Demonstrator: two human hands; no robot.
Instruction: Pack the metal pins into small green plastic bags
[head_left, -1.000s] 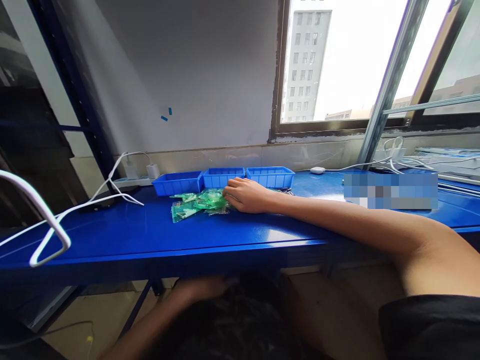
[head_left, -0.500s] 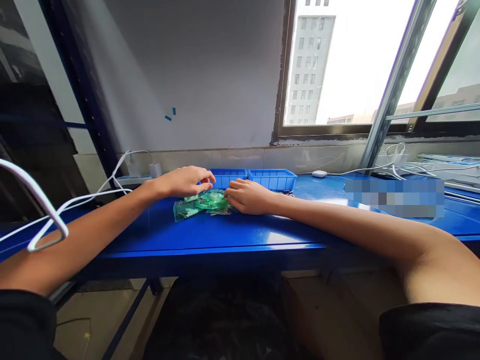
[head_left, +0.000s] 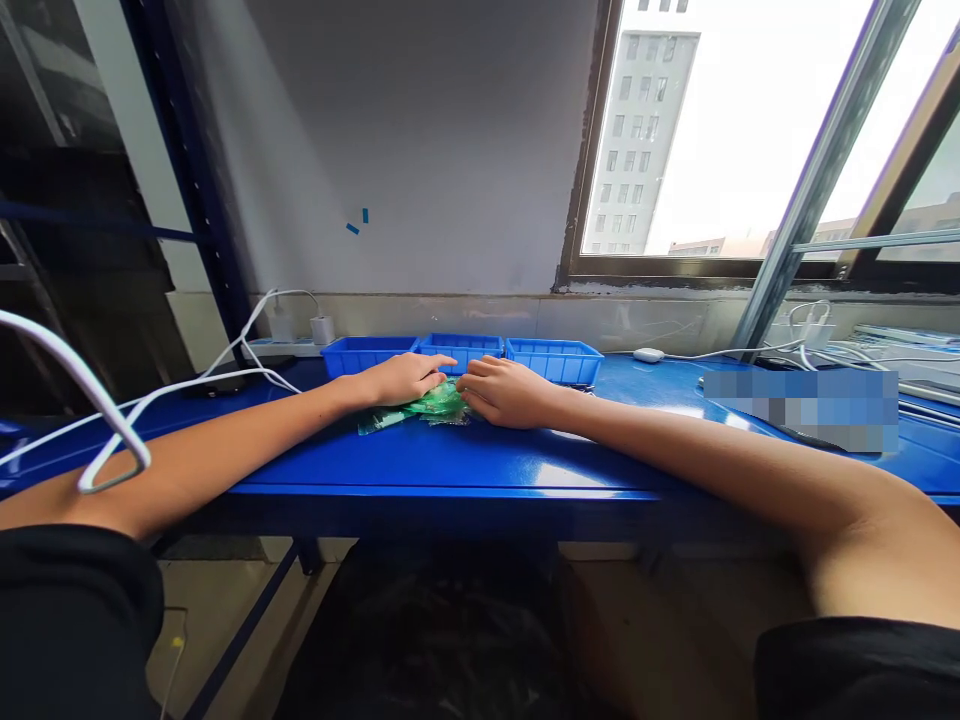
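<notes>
Green, shiny plastic packets (head_left: 439, 403) lie in a loose pile on the blue table (head_left: 450, 465). My left hand (head_left: 405, 380) rests over the pile's left part, palm down, its index finger stretched out and apart from the thumb. On the pile's right edge, my right hand (head_left: 510, 392) has its fingers bent together at the green plastic; what they hold, if anything, is hidden. Just behind the hands stand three blue bins: the left bin (head_left: 364, 354), the middle bin (head_left: 465, 347) and the right bin (head_left: 559, 362).
White cables (head_left: 180, 385) run over the table's left side and across my left forearm. A white plug (head_left: 322, 330) stands at the back left. Toward the back right are a small white device (head_left: 648, 355), more cables and a blurred-out item (head_left: 802, 405).
My left hand has moved right and down over the pile, closer to my right hand, uncovering the left bin. The view has shifted slightly left. My right hand stays by the pile.
</notes>
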